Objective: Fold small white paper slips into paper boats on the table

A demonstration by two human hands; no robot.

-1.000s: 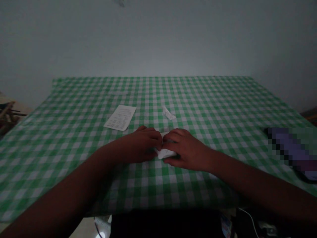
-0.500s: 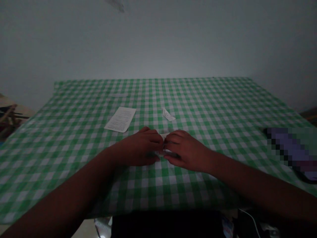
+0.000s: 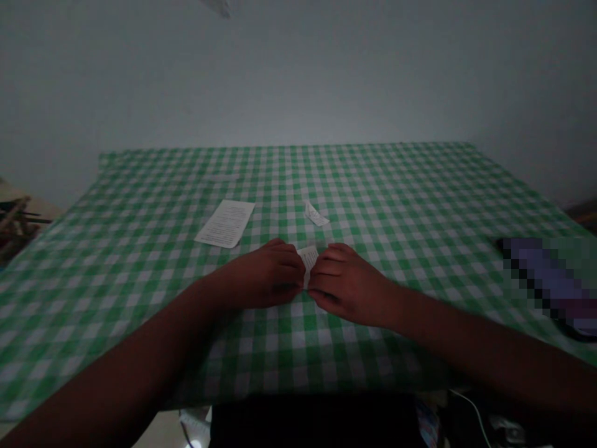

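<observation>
Between my two hands is a small piece of printed white paper (image 3: 308,257), folded, its middle showing in the gap and the rest covered by fingers. My left hand (image 3: 270,274) pinches its left side with the fingertips. On the right side, my right hand (image 3: 349,280) has its fingers closed on the same paper. The fingertips of both hands nearly meet just above the cloth. Beyond them lies a small folded paper boat shape (image 3: 317,214) with print on it. To its left a flat printed sheet (image 3: 226,223) rests on the tablecloth.
A green-and-white checked tablecloth (image 3: 396,205) covers the table, which reaches a grey wall (image 3: 298,68). At the right edge lies a dark phone-like object (image 3: 550,286), blurred by pixelation. A faint pale strip (image 3: 221,178) lies at the back left. A white cable (image 3: 473,410) hangs below the front edge.
The paper's lower white flap, visible earlier between my hands, has been folded up or covered. Printed lines now show in the gap, and my fingers have closed in tighter.
</observation>
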